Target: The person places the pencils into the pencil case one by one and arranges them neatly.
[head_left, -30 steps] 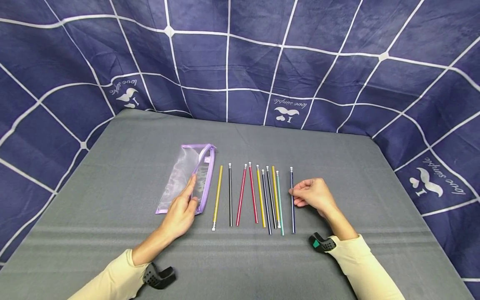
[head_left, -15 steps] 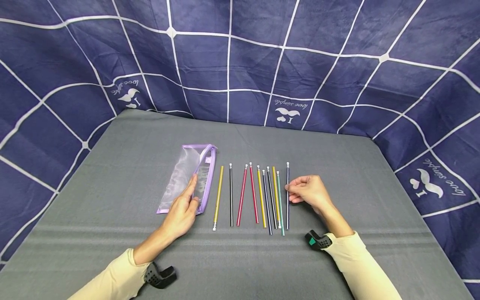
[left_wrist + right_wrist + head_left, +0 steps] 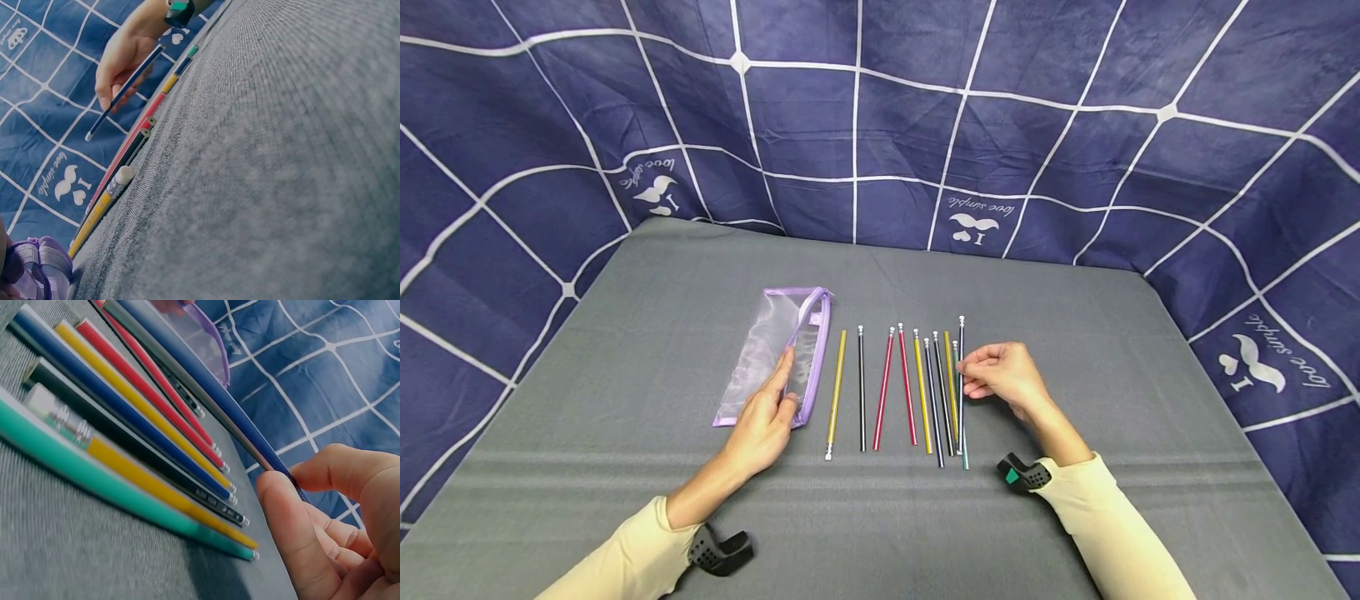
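Note:
My right hand [image 3: 1009, 382] pinches a dark blue pencil [image 3: 212, 387] between thumb and index finger, raised off the cloth with its eraser end pointing away. In the head view it crosses over part of a green pencil [image 3: 966, 457]. My left hand [image 3: 760, 433] holds the near part of a purple-edged mesh pencil case [image 3: 822, 350], whose zip gapes; part of that edge is hidden under the fingers. Between the hands lie several pencils in a rough row, among them a yellow pencil [image 3: 837, 383], a black pencil [image 3: 862, 392] and a red pencil [image 3: 883, 387].
Grey cloth [image 3: 880, 533] covers the table. A blue curtain [image 3: 895, 133] with white lines stands behind and at both sides. Each wrist wears a black camera band, such as the right band [image 3: 1024, 473].
My right hand has lifted the dark blue pencil and carried it left, from apart on the right to over the green pencil. The left hand and pencil case stay in place.

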`<state>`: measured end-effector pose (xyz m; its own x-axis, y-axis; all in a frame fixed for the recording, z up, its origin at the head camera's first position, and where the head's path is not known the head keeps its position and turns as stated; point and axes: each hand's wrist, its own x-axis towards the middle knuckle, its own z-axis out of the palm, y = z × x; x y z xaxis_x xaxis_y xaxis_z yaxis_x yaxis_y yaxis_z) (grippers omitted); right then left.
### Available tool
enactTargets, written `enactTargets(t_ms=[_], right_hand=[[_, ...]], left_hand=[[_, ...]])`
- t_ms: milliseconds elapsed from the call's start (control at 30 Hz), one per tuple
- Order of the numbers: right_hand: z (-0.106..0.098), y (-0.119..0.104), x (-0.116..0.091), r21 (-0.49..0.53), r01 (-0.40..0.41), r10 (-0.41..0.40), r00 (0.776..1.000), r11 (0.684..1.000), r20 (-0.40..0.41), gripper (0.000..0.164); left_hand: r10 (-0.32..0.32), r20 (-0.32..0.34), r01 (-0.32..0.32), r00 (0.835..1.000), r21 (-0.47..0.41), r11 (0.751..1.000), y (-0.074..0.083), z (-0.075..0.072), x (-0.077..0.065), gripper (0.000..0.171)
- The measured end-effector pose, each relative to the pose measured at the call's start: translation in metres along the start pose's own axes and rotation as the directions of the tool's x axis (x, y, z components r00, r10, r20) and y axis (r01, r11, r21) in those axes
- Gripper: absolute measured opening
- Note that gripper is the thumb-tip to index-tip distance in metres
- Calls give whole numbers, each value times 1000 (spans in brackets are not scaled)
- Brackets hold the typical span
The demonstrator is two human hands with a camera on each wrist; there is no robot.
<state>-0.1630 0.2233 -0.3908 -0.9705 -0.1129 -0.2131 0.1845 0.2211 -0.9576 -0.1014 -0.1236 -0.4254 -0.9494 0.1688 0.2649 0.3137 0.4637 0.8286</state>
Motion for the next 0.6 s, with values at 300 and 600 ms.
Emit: enactTargets(t_ms=[300, 600], right_hand=[[12, -7, 5, 27, 2, -3, 1000, 1000, 28, 17], [24, -9, 9, 40, 4, -6, 998, 999, 59, 19]], left_hand=[[0, -2, 0, 1000, -6, 1000, 0, -1, 0, 61], [0, 1, 0, 1000, -2, 1000, 1, -1, -1, 61]])
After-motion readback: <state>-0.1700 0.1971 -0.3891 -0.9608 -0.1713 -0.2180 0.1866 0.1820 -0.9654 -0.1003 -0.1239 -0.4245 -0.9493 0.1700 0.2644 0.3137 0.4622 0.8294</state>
